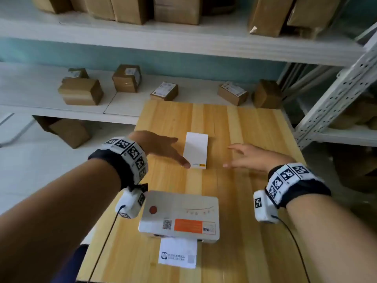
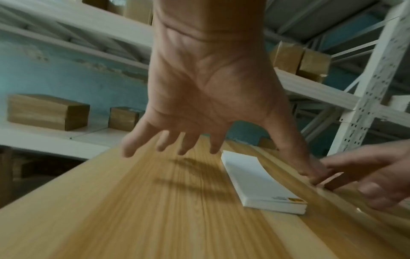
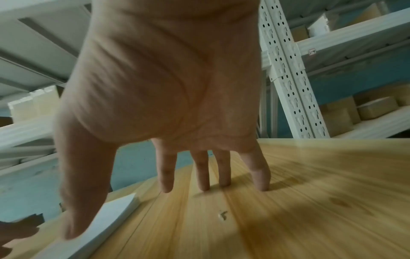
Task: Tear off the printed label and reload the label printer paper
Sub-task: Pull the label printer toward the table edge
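Centrally, at mid-frame of the head view, a white stack of label paper (image 1: 195, 152) is seen lying flat on the wooden bench (image 1: 255, 231). The left hand (image 1: 161, 147) is shown to the stack's left with fingers spread and nearly straight; nothing is held in its grip, and its thumb tip is placed at the stack's lower left corner, though contact cannot be confirmed. The right hand (image 1: 251, 157) is shown to the stack's right, apart from it, with fingers straight and splayed and nothing held; in the right wrist view several fingertips (image 3: 262, 185) are seen down on the bench. Lower in the head view, the white label printer (image 1: 179, 216) is seen, with a printed label (image 1: 177, 253) projecting from its slot toward the bottom edge, not torn off.
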`<state>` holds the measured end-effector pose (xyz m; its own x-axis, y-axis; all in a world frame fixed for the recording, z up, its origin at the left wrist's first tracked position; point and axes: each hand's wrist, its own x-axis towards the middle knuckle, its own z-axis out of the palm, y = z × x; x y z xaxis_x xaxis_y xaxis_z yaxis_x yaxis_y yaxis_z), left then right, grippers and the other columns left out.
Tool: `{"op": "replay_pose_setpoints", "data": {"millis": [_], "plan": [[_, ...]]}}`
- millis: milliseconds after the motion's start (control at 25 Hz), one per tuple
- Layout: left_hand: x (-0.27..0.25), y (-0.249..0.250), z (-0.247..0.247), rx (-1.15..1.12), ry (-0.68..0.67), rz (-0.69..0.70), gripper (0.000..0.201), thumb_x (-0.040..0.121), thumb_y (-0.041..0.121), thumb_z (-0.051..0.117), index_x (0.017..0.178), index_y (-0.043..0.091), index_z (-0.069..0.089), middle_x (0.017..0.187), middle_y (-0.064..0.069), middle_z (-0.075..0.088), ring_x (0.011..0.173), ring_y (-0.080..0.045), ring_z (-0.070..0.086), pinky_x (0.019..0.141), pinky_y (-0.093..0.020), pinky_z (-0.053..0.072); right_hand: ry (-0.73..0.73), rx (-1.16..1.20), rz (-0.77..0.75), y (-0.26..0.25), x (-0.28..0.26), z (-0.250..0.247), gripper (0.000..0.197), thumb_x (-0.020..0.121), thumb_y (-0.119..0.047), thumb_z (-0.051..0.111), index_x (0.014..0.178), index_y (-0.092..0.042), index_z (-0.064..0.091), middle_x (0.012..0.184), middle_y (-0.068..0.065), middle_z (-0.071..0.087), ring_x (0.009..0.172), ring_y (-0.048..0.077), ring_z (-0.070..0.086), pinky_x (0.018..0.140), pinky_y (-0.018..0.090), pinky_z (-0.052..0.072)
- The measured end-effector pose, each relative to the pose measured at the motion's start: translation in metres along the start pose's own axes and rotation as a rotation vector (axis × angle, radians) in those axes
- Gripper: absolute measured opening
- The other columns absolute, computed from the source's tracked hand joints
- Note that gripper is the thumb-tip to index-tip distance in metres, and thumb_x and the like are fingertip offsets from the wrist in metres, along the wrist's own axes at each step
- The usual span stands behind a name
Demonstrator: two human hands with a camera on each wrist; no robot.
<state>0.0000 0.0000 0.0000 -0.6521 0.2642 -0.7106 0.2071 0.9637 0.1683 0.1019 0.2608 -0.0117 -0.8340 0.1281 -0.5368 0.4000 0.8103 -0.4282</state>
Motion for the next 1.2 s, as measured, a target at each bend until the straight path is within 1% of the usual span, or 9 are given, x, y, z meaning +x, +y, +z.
{"op": "replay_pose_setpoints", "data": {"millis": [120, 280, 440, 560, 680, 840, 960, 1120, 1200], "plan": [[-0.012, -0.018, 0.011, -0.049, 0.014, 0.005, 0.121, 0.06, 0.083, 0.068, 0.158, 0.045, 0.01, 0.17, 0.003, 0.01, 0.154, -0.033, 0.014, 0.117, -0.059, 0.021, -0.002, -0.117, -0.026, 0.006, 0.001, 0.007, 0.096, 0.074, -0.062, 0.074, 0.154, -0.033, 0.03, 0.162, 0.002, 0.029, 0.146, 0.026, 0.031, 0.116, 0.043, 0.027], [-0.044, -0.053, 0.049, -0.147, 0.216, 0.05, 0.106, 0.068, 0.082, 0.06, 0.157, 0.038, 0.024, 0.169, 0.003, 0.015, 0.155, -0.028, 0.014, 0.121, -0.055, 0.013, 0.114, -0.132, -0.04, 0.015, -0.029, 0.033, 0.091, 0.075, -0.069, 0.068, 0.152, -0.034, 0.035, 0.161, 0.001, 0.032, 0.145, 0.026, 0.033, 0.116, 0.048, 0.028], [-0.089, -0.079, 0.083, -0.379, 0.29, 0.223, 0.131, 0.035, 0.103, 0.05, 0.145, 0.031, 0.049, 0.153, 0.001, 0.048, 0.143, -0.027, 0.039, 0.118, -0.054, 0.026, 0.176, 0.061, -0.113, 0.016, -0.081, 0.057, 0.083, 0.07, -0.074, 0.067, 0.143, -0.044, 0.042, 0.155, 0.001, 0.042, 0.136, 0.025, 0.044, 0.108, 0.046, 0.038], [-0.111, -0.084, 0.101, -0.469, 0.303, 0.296, 0.125, 0.026, 0.101, 0.056, 0.132, 0.034, 0.055, 0.131, 0.004, 0.061, 0.129, -0.023, 0.051, 0.111, -0.054, 0.036, 0.147, 0.208, -0.179, 0.003, -0.117, 0.08, 0.075, 0.076, -0.063, 0.071, 0.143, -0.045, 0.043, 0.149, -0.001, 0.046, 0.129, 0.022, 0.048, 0.095, 0.04, 0.045], [-0.123, -0.085, 0.113, -0.497, 0.278, 0.368, 0.123, 0.036, 0.089, 0.072, 0.141, 0.031, 0.049, 0.134, 0.005, 0.06, 0.126, -0.021, 0.053, 0.108, -0.052, 0.043, 0.118, 0.266, -0.245, -0.011, -0.13, 0.101, 0.077, 0.08, -0.05, 0.075, 0.147, -0.041, 0.039, 0.146, 0.001, 0.049, 0.123, 0.019, 0.048, 0.088, 0.036, 0.046], [-0.122, -0.082, 0.134, -0.495, 0.221, 0.402, 0.082, 0.065, 0.045, 0.087, 0.136, 0.035, 0.047, 0.133, 0.007, 0.059, 0.124, -0.021, 0.057, 0.101, -0.041, 0.052, 0.094, 0.334, -0.29, -0.021, -0.132, 0.115, 0.084, 0.075, -0.04, 0.083, 0.147, -0.038, 0.04, 0.145, -0.003, 0.051, 0.128, 0.019, 0.048, 0.102, 0.044, 0.045], [-0.113, -0.081, 0.145, -0.481, 0.263, 0.486, 0.076, 0.074, 0.019, 0.088, 0.137, 0.03, 0.046, 0.133, 0.002, 0.058, 0.111, -0.014, 0.065, 0.082, -0.024, 0.06, 0.101, 0.277, -0.322, -0.023, -0.131, 0.128, 0.09, 0.069, -0.029, 0.09, 0.146, -0.032, 0.044, 0.136, -0.011, 0.055, 0.125, 0.01, 0.048, 0.11, 0.039, 0.04], [-0.11, -0.082, 0.147, -0.459, 0.298, 0.499, 0.076, 0.075, 0.019, 0.086, 0.138, 0.028, 0.045, 0.126, 0.007, 0.057, 0.099, -0.005, 0.063, 0.066, -0.016, 0.058, 0.165, 0.247, -0.336, -0.016, -0.127, 0.143, 0.094, 0.066, -0.019, 0.091, 0.144, -0.034, 0.041, 0.132, -0.014, 0.056, 0.125, 0.01, 0.047, 0.102, 0.031, 0.04], [-0.108, -0.081, 0.146, -0.449, 0.3, 0.485, 0.079, 0.074, 0.019, 0.088, 0.14, 0.026, 0.045, 0.129, 0.004, 0.057, 0.105, -0.009, 0.063, 0.075, -0.022, 0.059, 0.179, 0.259, -0.352, -0.014, -0.128, 0.148, 0.09, 0.068, -0.015, 0.089, 0.141, -0.034, 0.041, 0.126, -0.017, 0.057, 0.121, 0.008, 0.049, 0.09, 0.021, 0.039]]}}
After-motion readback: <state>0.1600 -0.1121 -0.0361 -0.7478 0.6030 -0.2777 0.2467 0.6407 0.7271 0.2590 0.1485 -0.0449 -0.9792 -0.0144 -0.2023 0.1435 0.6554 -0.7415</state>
